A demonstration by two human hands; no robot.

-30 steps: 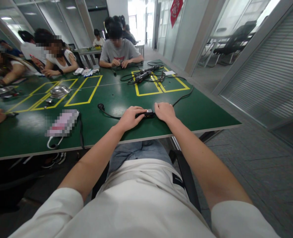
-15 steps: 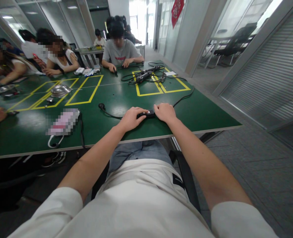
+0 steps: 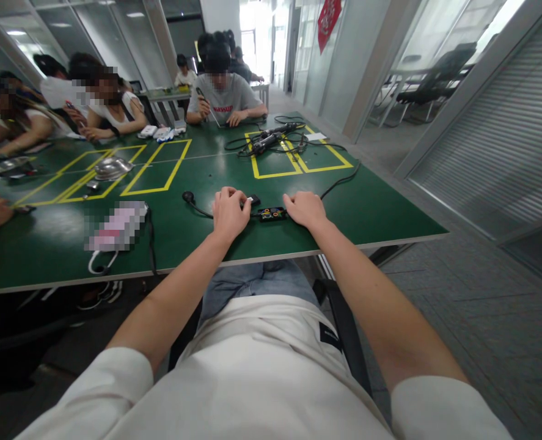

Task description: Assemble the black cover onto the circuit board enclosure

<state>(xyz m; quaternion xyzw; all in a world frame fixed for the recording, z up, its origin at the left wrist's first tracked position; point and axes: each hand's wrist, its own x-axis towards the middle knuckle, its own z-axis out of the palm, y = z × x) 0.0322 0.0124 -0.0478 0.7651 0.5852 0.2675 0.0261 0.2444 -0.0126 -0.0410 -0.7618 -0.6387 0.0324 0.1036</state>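
Observation:
A small black in-line cord box [image 3: 272, 213] lies on the green table in front of me, its top off and coloured parts showing inside. My left hand [image 3: 231, 214] is closed just left of it, fingertips on a black cover [image 3: 254, 200] that stands tilted beside the box. My right hand [image 3: 305, 208] is closed around the box's right end, where the black cord [image 3: 340, 181] runs out; what exactly its fingers press on is hidden. Left of my left hand a black plug [image 3: 188, 197] ends the other stretch of cord.
Black tools with tangled cords [image 3: 271, 139] lie within yellow tape [image 3: 277, 175] at the back. A metal dome-shaped part [image 3: 112, 167] and a blurred pink item [image 3: 119, 226] are to the left. Across the table a person [image 3: 225, 91] holds a screwdriver [image 3: 201, 93]. The table's front edge [image 3: 390, 242] runs near me.
My left hand has drawn back leftward with the black cover, baring the box's inside. My right hand stays at the right end. The person opposite has raised a screwdriver.

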